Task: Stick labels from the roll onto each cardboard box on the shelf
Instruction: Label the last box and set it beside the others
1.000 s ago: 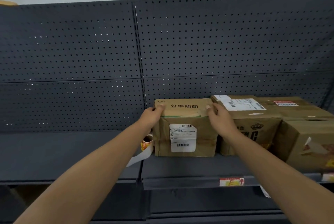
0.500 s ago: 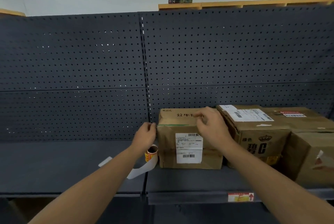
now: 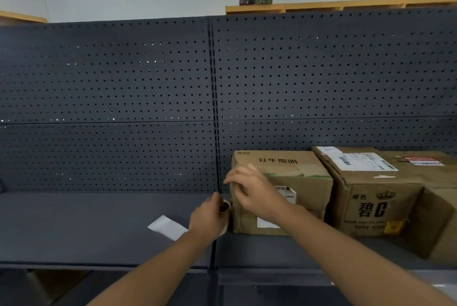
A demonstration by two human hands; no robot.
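My left hand (image 3: 207, 219) is shut on the small label roll (image 3: 225, 206), just left of the first cardboard box (image 3: 300, 177). A white strip of backing paper (image 3: 167, 227) trails from the roll across the shelf (image 3: 86, 231). My right hand (image 3: 252, 193) hovers in front of that box's upper left front corner, just above the roll, fingers loosely apart with nothing seen in them. It hides part of the white barcode label on the box front. A second box (image 3: 371, 197) with a crown print stands to the right.
A third, torn box (image 3: 442, 229) sits at the far right edge. A dark perforated back panel (image 3: 123, 108) rises behind the shelf. The shelf's left half holds only the paper strip. A lower shelf edge (image 3: 272, 278) runs below.
My right hand has come off the top of the first box and moved down and left toward the roll. My left hand has closed around the roll. The view has shifted closer.
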